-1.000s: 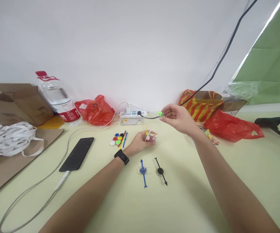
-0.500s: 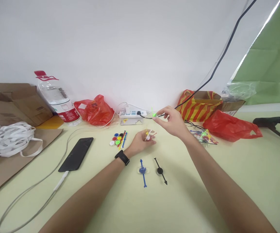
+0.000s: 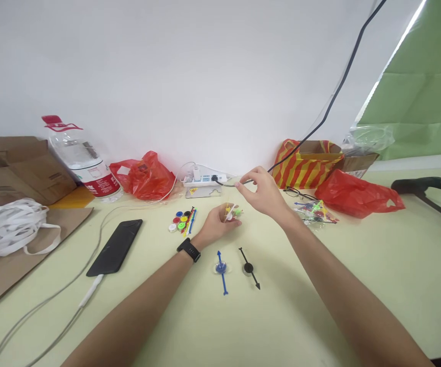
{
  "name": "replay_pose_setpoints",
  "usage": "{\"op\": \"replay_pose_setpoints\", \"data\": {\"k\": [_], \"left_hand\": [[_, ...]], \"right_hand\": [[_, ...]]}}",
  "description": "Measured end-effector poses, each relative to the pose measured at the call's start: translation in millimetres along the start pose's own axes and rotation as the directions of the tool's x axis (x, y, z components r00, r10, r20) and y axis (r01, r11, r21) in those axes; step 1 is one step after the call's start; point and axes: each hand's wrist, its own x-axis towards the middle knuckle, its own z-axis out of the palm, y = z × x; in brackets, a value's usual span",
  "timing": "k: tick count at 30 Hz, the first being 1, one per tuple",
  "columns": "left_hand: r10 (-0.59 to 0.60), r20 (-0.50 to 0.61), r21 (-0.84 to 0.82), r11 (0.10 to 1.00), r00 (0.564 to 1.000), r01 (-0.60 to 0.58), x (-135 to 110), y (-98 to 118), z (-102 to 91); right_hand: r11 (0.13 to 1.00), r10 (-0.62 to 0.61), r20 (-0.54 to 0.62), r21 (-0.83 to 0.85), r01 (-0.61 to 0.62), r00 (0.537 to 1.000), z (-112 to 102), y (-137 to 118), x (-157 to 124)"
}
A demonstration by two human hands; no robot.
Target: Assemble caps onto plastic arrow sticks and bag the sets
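My left hand [image 3: 220, 224], a black watch on its wrist, is curled around several small plastic spinner pieces [image 3: 230, 214] in yellow, white and green. Above and to its right, my right hand [image 3: 263, 192] is raised with thumb and forefinger pinched together; what lies between those fingertips, perhaps something clear, I cannot make out. Below the hands, a blue arrow spinner [image 3: 221, 268] on a clear base and a black arrow spinner [image 3: 248, 268] lie on the table. Coloured round caps [image 3: 182, 226] and loose plastic arrows [image 3: 192, 222] are grouped left of my left hand.
A bag of mixed spinner parts [image 3: 317, 211] and glasses [image 3: 299, 193] lie to the right, by a red plastic bag [image 3: 354, 193]. A power strip [image 3: 205, 178] stands against the wall. Left are a phone [image 3: 115, 248] on a cable and a large bottle [image 3: 86, 165].
The green piece that was at my right fingertips now shows among the pieces in my left hand. My right hand stays raised and pinched. The view has shifted slightly.
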Motion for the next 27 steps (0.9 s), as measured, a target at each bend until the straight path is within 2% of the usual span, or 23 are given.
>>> {"op": "replay_pose_setpoints", "data": {"k": [4,7,9,11,12,13,14,15,17,19,21,22,23,24,25,27], "left_hand": [[-0.007,-0.042,-0.023,1.000,0.999,0.006,0.0,0.9,0.9],[-0.007,-0.113,-0.097,0.995,0.994,-0.004,0.1,2.3,1.2],[-0.042,-0.115,-0.120,0.992,0.993,0.028,0.0,2.6,0.7],[-0.079,-0.089,-0.104,0.992,0.993,0.069,0.1,2.1,-0.4],[-0.081,-0.088,-0.094,0.993,0.993,0.073,0.1,1.9,-0.9],[-0.069,-0.099,-0.085,0.995,0.993,0.061,0.3,1.7,-1.5],[-0.049,-0.114,-0.072,0.997,0.992,0.041,0.4,1.7,-2.0],[-0.028,-0.124,-0.052,0.998,0.992,0.021,0.6,1.7,-2.4],[0.003,-0.108,0.004,1.000,0.994,-0.002,0.8,1.9,-3.2],[0.006,-0.062,0.044,0.999,0.998,-0.003,1.0,1.7,-3.9],[-0.010,-0.037,0.042,0.999,0.999,0.011,1.1,0.6,-4.5],[-0.018,-0.037,0.031,0.999,0.999,0.020,1.2,-0.3,-4.7],[-0.024,-0.038,0.017,1.000,0.999,0.025,1.3,-1.3,-5.0],[-0.025,-0.038,0.001,1.000,0.999,0.025,1.4,-2.1,-5.1],[-0.022,-0.036,-0.013,1.000,0.999,0.022,1.4,-2.7,-5.2],[-0.003,-0.032,-0.023,1.000,0.999,0.002,1.2,-2.4,-5.2]], "right_hand": [[0.999,-0.022,-0.029,0.036,0.023,0.999,-5.4,-0.1,3.6],[0.997,-0.026,-0.099,0.072,0.033,0.995,-11.7,-1.0,7.0],[0.997,-0.013,-0.147,0.070,0.023,0.989,-19.1,-1.5,8.7],[0.999,-0.002,-0.059,0.040,0.004,0.998,-28.5,-1.1,8.9],[1.000,0.003,0.061,0.022,-0.004,0.998,-33.0,-0.4,8.2],[1.000,0.005,0.224,0.006,-0.006,0.974,-36.5,0.5,7.1],[1.000,0.001,0.404,-0.001,0.000,0.915,-38.5,1.4,5.4],[1.000,-0.009,0.570,-0.001,0.011,0.822,-38.5,2.3,3.2],[1.000,-0.017,0.806,0.009,0.017,0.592,-31.1,3.1,-2.6],[1.000,0.010,0.930,-0.003,-0.017,0.367,-15.1,2.3,-9.3],[0.998,0.039,0.983,-0.030,-0.056,0.181,5.1,0.3,-15.4],[0.997,0.031,0.991,-0.021,-0.078,0.127,14.6,-0.6,-17.8],[0.996,0.014,0.996,-0.006,-0.090,0.093,22.6,-1.5,-19.6],[0.995,-0.012,0.997,0.020,-0.100,0.080,28.3,-2.3,-20.7],[0.992,-0.044,0.995,0.053,-0.112,0.084,31.4,-2.9,-20.9],[0.979,-0.123,0.982,0.144,-0.145,0.143,28.5,-4.6,-18.9]]}}
